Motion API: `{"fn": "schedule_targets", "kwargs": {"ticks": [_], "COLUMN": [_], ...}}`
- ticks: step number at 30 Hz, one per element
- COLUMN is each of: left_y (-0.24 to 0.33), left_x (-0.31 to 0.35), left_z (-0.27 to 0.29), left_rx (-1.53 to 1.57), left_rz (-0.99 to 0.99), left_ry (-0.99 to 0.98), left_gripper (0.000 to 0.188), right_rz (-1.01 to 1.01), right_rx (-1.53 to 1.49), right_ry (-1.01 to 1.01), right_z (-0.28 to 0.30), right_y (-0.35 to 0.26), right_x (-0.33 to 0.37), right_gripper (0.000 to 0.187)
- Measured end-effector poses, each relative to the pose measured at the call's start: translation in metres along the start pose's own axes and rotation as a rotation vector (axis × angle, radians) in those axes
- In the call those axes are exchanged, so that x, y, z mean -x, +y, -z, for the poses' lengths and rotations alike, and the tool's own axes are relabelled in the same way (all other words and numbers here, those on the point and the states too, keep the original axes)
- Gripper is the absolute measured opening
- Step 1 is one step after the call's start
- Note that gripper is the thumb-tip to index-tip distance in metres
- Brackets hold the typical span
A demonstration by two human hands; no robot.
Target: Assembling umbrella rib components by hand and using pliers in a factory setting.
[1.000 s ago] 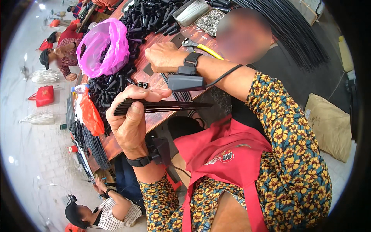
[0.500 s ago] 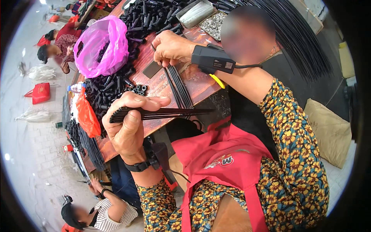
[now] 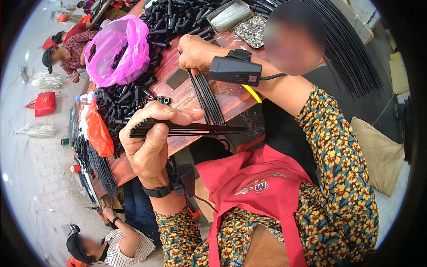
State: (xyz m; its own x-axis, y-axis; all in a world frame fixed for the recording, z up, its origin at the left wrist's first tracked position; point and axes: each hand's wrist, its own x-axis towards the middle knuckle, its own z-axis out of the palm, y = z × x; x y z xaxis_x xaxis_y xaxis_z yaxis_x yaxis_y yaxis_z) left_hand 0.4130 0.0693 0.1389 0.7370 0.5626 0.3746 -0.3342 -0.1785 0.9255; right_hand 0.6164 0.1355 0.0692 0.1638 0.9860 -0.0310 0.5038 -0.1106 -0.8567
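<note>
My left hand (image 3: 149, 142) is closed around a bundle of thin black rods (image 3: 195, 129), the thumb below and the fingers above. The rods fan out slightly and point right across the table's near edge. Farther off, my right hand (image 3: 195, 52) bends over the table with its fingertips pinched at the far ends of more thin black rods (image 3: 209, 100). These lie side by side on the reddish wooden table (image 3: 240, 98), beside a flat grey block (image 3: 177, 78). My right fingers partly hide how many rod ends they hold.
A pink plastic bag (image 3: 133, 53) stands among heaped black plastic tubes (image 3: 126, 98). Behind are a tray of clear sticks (image 3: 229, 17) and a tray of small metal parts (image 3: 251, 32). Long black rods (image 3: 351, 49) hang off the right. A co-worker (image 3: 133, 244) sits lower left.
My right hand has turned and shifted slightly, its fingers now bunched over the rod ends. My left hand keeps its bundle, almost unmoved. The whole view has shifted a little.
</note>
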Motion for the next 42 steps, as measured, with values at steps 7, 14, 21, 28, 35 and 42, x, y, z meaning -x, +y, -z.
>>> {"fn": "schedule_targets", "kwargs": {"ticks": [7,14,21,28,35,42], "left_y": [-0.001,-0.001,-0.002,0.003,0.000,0.002], "left_x": [-0.002,-0.004,-0.005,-0.007,-0.010,-0.006], "left_z": [-0.003,-0.001,-0.001,-0.003,-0.006,-0.007], "left_rx": [0.030,0.008,0.020,0.026,-0.029,0.039], "left_rz": [0.006,0.004,0.019,0.047,0.079,0.028], "left_ry": [0.020,-0.002,0.024,0.045,0.035,0.038], "left_gripper": [0.021,0.022,0.023,0.024,0.027,0.027], "right_rz": [0.190,0.185,0.182,0.192,0.207,0.163], "right_rx": [0.155,0.231,0.218,0.386,0.343,0.586], "right_ry": [0.070,0.048,0.068,0.126,-0.050,0.336], "right_z": [-0.001,-0.002,-0.001,0.035,0.005,0.082], "right_y": [-0.002,-0.002,0.004,0.006,0.029,0.024], "right_x": [0.001,-0.006,-0.009,0.016,0.013,-0.001], "right_gripper": [0.016,0.018,0.020,0.020,0.020,0.019]}}
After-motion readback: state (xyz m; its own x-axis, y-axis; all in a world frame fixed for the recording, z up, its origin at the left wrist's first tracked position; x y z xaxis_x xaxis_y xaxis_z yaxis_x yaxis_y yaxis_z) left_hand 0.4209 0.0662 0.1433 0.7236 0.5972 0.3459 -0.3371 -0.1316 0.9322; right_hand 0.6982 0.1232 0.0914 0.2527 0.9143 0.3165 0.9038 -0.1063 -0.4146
